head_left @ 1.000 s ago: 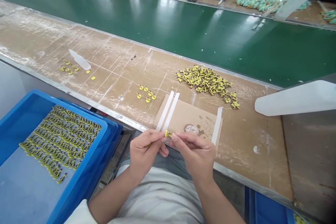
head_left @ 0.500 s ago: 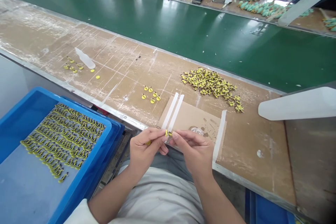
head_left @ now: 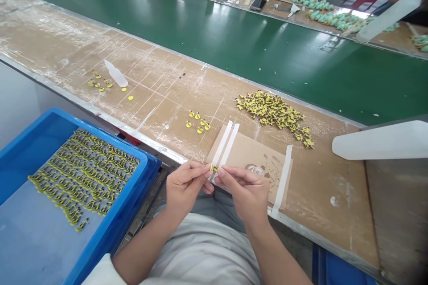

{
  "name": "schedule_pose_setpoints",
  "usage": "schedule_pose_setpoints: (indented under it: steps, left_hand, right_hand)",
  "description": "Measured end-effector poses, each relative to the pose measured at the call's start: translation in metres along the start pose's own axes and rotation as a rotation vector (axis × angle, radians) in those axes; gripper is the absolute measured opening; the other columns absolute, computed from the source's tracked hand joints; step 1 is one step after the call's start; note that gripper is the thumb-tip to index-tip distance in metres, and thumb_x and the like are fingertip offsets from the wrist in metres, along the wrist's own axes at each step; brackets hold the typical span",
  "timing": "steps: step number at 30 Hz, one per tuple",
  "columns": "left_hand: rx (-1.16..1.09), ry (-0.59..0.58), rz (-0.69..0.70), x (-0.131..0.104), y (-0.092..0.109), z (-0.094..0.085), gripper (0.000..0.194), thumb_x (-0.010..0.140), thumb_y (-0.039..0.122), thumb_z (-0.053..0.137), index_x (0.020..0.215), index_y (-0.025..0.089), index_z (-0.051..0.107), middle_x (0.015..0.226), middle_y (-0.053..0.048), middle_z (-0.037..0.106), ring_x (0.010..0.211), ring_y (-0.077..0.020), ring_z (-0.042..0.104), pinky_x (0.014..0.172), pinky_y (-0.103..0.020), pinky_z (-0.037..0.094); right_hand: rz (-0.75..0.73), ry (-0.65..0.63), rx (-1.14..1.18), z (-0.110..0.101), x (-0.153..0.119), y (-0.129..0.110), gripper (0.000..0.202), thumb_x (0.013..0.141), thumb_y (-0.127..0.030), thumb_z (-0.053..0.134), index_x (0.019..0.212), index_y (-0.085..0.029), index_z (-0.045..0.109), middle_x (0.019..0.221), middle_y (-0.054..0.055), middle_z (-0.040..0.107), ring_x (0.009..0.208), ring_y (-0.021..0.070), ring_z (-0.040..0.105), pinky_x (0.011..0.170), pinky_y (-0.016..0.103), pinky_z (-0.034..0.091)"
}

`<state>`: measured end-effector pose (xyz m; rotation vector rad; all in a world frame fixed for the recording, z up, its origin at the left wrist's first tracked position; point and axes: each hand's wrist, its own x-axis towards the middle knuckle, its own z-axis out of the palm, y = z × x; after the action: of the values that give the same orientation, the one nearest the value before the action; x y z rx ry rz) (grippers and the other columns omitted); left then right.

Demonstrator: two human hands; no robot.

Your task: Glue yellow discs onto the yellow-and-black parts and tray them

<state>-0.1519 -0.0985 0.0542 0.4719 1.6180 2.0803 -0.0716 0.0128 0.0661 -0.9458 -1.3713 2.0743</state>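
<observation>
In front of my body, above the table's near edge, my two hands meet fingertip to fingertip. My left hand pinches a small yellow disc on edge between thumb and forefinger. A tiny yellow-and-black figure is gripped by the thumb and forefinger of my right hand. Figure and disc are against each other or nearly so; the fingers hide the exact contact. Beyond my hands lies a cardboard sheet with white tape strips and a clear round blob.
A heap of yellow-and-black figures lies right of centre. Several figures on discs stand left of the cardboard. A white squeeze bottle lies farther left. Rows of figures fill part of a blue tray. A green conveyor belt runs behind.
The figure and disc look slightly closer together between my fingertips. My view has shifted a little, so the table scene sits farther right. Across the belt, another person's hands are now more visible.
</observation>
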Motion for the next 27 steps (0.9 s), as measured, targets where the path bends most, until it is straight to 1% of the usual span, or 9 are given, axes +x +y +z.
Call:
schedule_pose_setpoints:
  steps: [2, 4, 10, 15, 18, 20, 22, 25, 27]
  left_hand:
    - [0.022, 0.013, 0.011, 0.000, -0.001, -0.001, 0.022, 0.081, 0.014, 0.068, 0.097, 0.027, 0.078, 0.102, -0.006, 0.069, 0.055, -0.0120, 0.067, 0.049, -0.028, 0.061]
    - [0.033, 0.021, 0.022, 0.000, -0.001, -0.002, 0.022, 0.082, 0.014, 0.067, 0.097, 0.027, 0.078, 0.107, -0.007, 0.068, 0.054, -0.0115, 0.067, 0.049, -0.028, 0.061]
    - [-0.007, 0.022, 0.006, 0.000, -0.001, -0.006, 0.020, 0.080, 0.017, 0.069, 0.097, 0.025, 0.078, 0.094, -0.005, 0.069, 0.054, -0.0123, 0.067, 0.046, -0.027, 0.060]
    - [-0.095, 0.080, -0.101, 0.003, -0.002, -0.006, 0.018, 0.076, 0.021, 0.074, 0.094, 0.022, 0.078, 0.098, -0.006, 0.072, 0.051, -0.0103, 0.064, 0.045, -0.025, 0.057]
    - [-0.221, 0.168, -0.248, 0.009, 0.001, -0.007, 0.024, 0.074, 0.023, 0.077, 0.098, 0.019, 0.076, 0.103, -0.008, 0.073, 0.048, -0.0054, 0.059, 0.042, -0.018, 0.051]
    - [-0.349, 0.239, -0.346, 0.016, 0.003, -0.010, 0.025, 0.076, 0.026, 0.075, 0.099, 0.017, 0.075, 0.102, -0.009, 0.073, 0.050, -0.0030, 0.056, 0.041, -0.013, 0.046]
    - [-0.483, 0.301, -0.415, 0.022, 0.006, -0.016, 0.021, 0.080, 0.029, 0.071, 0.095, 0.014, 0.074, 0.099, -0.009, 0.073, 0.054, -0.0032, 0.057, 0.043, -0.011, 0.045]
    - [-0.661, 0.351, -0.511, 0.030, 0.009, -0.026, 0.022, 0.085, 0.028, 0.061, 0.094, 0.012, 0.073, 0.098, -0.009, 0.073, 0.069, -0.0085, 0.065, 0.053, -0.014, 0.052]
    - [-0.748, 0.358, -0.544, 0.032, 0.012, -0.031, 0.026, 0.088, 0.028, 0.055, 0.098, 0.011, 0.071, 0.102, -0.011, 0.072, 0.082, -0.0136, 0.069, 0.064, -0.020, 0.057]
  right_hand:
    - [0.007, -0.005, 0.004, 0.002, 0.000, 0.001, 0.016, 0.065, -0.024, 0.085, 0.079, -0.020, 0.078, 0.067, 0.004, 0.076, 0.058, 0.0171, 0.072, 0.056, 0.021, 0.062]
    - [0.010, 0.001, 0.004, 0.005, 0.000, 0.002, 0.016, 0.065, -0.024, 0.085, 0.079, -0.020, 0.078, 0.067, 0.004, 0.075, 0.057, 0.0171, 0.072, 0.056, 0.022, 0.062]
    - [0.005, -0.011, 0.010, 0.008, 0.001, 0.006, 0.018, 0.064, -0.026, 0.085, 0.079, -0.020, 0.078, 0.069, 0.005, 0.076, 0.059, 0.0189, 0.072, 0.057, 0.027, 0.063]
    - [0.028, 0.003, 0.017, 0.013, 0.006, 0.009, 0.022, 0.064, -0.030, 0.085, 0.080, -0.018, 0.076, 0.068, 0.004, 0.075, 0.057, 0.0179, 0.071, 0.057, 0.028, 0.063]
    - [-0.015, 0.025, -0.011, 0.019, 0.014, 0.011, 0.025, 0.065, -0.032, 0.084, 0.083, -0.017, 0.075, 0.067, 0.004, 0.075, 0.054, 0.0170, 0.070, 0.055, 0.029, 0.062]
    - [-0.110, 0.056, -0.110, 0.023, 0.023, 0.013, 0.026, 0.069, -0.034, 0.082, 0.086, -0.016, 0.074, 0.070, 0.004, 0.075, 0.056, 0.0173, 0.070, 0.056, 0.030, 0.061]
    - [-0.279, 0.079, -0.320, 0.024, 0.036, 0.015, 0.024, 0.075, -0.036, 0.076, 0.091, -0.018, 0.075, 0.079, 0.006, 0.076, 0.066, 0.0184, 0.071, 0.063, 0.032, 0.061]
    - [-0.594, 0.044, -0.700, 0.026, 0.060, 0.017, 0.020, 0.087, -0.033, 0.063, 0.098, -0.021, 0.075, 0.094, 0.007, 0.075, 0.082, 0.0187, 0.070, 0.077, 0.032, 0.058]
    - [-0.722, 0.018, -0.883, 0.028, 0.075, 0.019, 0.022, 0.092, -0.030, 0.056, 0.102, -0.022, 0.074, 0.098, 0.007, 0.075, 0.088, 0.0184, 0.069, 0.083, 0.031, 0.055]
